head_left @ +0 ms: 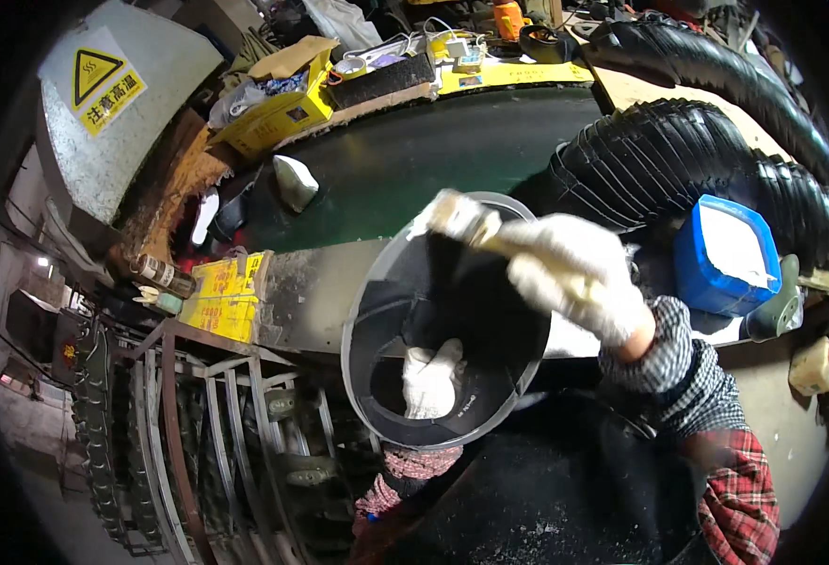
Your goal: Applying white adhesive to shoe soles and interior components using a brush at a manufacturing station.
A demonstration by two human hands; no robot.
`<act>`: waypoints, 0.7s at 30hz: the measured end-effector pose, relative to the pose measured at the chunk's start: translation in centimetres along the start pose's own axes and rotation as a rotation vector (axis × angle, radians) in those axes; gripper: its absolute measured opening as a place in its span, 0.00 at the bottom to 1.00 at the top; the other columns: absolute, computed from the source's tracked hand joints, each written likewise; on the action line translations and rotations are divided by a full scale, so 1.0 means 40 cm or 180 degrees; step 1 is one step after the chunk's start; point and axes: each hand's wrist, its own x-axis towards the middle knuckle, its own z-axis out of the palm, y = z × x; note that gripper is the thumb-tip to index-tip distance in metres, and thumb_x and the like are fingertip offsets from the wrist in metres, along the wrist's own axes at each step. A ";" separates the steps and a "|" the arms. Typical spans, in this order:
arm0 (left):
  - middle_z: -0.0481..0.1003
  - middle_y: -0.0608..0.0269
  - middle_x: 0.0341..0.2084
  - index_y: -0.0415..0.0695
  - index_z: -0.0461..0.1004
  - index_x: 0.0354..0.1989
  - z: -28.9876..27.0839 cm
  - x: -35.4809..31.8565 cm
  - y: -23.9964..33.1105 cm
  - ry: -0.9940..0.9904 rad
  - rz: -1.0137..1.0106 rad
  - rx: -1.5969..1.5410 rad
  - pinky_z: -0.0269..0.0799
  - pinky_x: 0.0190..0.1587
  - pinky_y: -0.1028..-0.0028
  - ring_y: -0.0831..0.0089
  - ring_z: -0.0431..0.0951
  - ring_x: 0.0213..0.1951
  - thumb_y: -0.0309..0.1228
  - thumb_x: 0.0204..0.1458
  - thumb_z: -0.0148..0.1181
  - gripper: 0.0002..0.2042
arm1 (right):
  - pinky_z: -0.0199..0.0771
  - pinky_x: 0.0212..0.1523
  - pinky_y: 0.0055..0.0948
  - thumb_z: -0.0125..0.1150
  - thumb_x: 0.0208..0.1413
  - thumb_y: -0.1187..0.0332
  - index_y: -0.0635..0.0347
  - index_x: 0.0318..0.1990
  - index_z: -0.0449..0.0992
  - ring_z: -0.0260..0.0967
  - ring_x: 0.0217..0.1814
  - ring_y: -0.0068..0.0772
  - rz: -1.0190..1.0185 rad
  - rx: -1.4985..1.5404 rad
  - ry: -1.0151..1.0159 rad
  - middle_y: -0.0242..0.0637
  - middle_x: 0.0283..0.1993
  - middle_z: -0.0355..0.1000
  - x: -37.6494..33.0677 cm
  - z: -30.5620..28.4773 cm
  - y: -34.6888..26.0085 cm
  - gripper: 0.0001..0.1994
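Black cylinder [504, 344], round-rimmed — brush [461, 220] in cloth-gloved grip [579, 278]

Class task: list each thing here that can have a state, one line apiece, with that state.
Right hand: gloved, closed on the brush.
Brush: held; whether it touches the tube is unclear.
Left hand: gloved, seen inside the tube; grip unclear.
Tube: mouth open.
Blue tub: upright, white surface showing at its top.
Yellow box: open, holding loose things.
Ribbed hose: bent.
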 end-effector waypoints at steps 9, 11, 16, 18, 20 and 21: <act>0.76 0.60 0.31 0.41 0.72 0.42 -0.040 -0.001 0.017 0.0083 0.0040 0.0129 0.74 0.30 0.75 0.74 0.78 0.30 0.24 0.59 0.49 0.06 | 0.75 0.35 0.22 0.56 0.61 0.74 0.70 0.42 0.79 0.75 0.34 0.25 0.1328 0.0933 0.0360 0.41 0.35 0.78 -0.192 -0.063 -0.010 0.09; 0.76 0.60 0.30 0.41 0.72 0.41 -0.026 -0.008 0.004 0.0089 0.0148 0.0229 0.74 0.29 0.75 0.75 0.78 0.29 0.24 0.60 0.49 0.05 | 0.78 0.39 0.26 0.58 0.62 0.68 0.69 0.45 0.78 0.75 0.36 0.27 0.1184 0.0662 0.0992 0.43 0.41 0.77 -0.112 -0.052 -0.013 0.12; 0.76 0.61 0.26 0.41 0.73 0.37 -0.019 0.001 -0.022 0.0291 0.0539 0.0604 0.73 0.25 0.76 0.76 0.77 0.25 0.25 0.60 0.50 0.05 | 0.71 0.26 0.27 0.57 0.59 0.54 0.60 0.44 0.78 0.73 0.26 0.33 0.0300 0.1016 -0.1177 0.34 0.29 0.74 0.008 0.080 -0.150 0.18; 0.77 0.62 0.25 0.41 0.73 0.36 -0.038 0.011 -0.015 0.0351 0.0628 0.0671 0.73 0.24 0.77 0.76 0.77 0.24 0.25 0.60 0.50 0.05 | 0.71 0.23 0.30 0.61 0.57 0.56 0.57 0.44 0.77 0.73 0.23 0.33 -0.0839 -0.0138 -0.0880 0.31 0.25 0.73 -0.039 0.112 -0.189 0.16; 0.77 0.62 0.23 0.41 0.74 0.35 -0.047 0.009 0.018 0.0345 0.0520 0.0799 0.72 0.23 0.77 0.77 0.77 0.22 0.25 0.60 0.50 0.06 | 0.74 0.26 0.31 0.64 0.55 0.58 0.57 0.44 0.78 0.74 0.25 0.34 -0.1115 0.0389 -0.0777 0.32 0.25 0.73 -0.090 0.078 -0.195 0.15; 0.77 0.62 0.22 0.41 0.74 0.34 -0.060 0.005 0.041 0.0386 0.0505 0.0897 0.72 0.22 0.77 0.77 0.77 0.22 0.25 0.60 0.50 0.06 | 0.75 0.27 0.31 0.65 0.55 0.59 0.57 0.44 0.78 0.75 0.26 0.34 -0.1069 0.0863 -0.1044 0.34 0.26 0.74 -0.112 0.053 -0.187 0.14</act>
